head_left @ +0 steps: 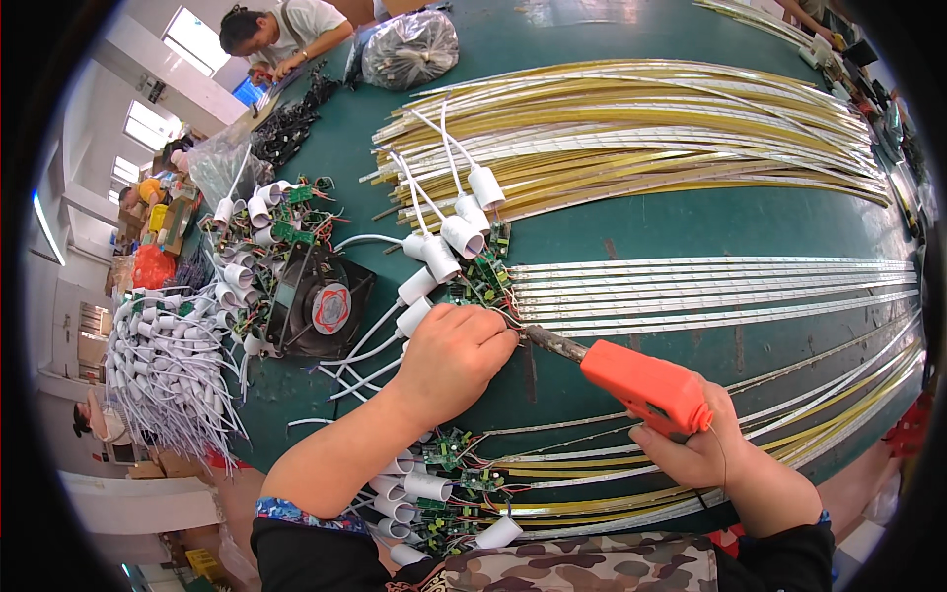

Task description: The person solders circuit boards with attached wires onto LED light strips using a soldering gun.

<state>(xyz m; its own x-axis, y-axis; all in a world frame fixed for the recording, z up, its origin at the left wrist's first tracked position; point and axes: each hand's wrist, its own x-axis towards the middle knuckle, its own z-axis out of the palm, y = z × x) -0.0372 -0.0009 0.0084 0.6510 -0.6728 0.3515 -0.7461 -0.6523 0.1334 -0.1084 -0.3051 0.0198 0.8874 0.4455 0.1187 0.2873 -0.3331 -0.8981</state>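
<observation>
My right hand (pixel 695 434) is wrapped around the red handle of a soldering gun (pixel 641 385). Its dark metal barrel points left, and the tip is beside the fingertips of my left hand (pixel 459 350). Those left fingers are pinched together at the left ends of a row of white LED strips (pixel 710 286); what they hold is hidden. Just beyond them lie small green circuit boards (pixel 485 281) with thin wires running to the strips. White cylindrical caps with white cables (pixel 441 259) sit beside the boards.
A black fan (pixel 321 301) stands left of my left hand, near heaped white caps (pixel 173 345). Yellow-and-white strips (pixel 631 133) are piled at the back. More wired strips (pixel 592 474) lie nearest me. Across the green table (pixel 552 39), a person (pixel 286 39) works beside a plastic bag (pixel 409 49).
</observation>
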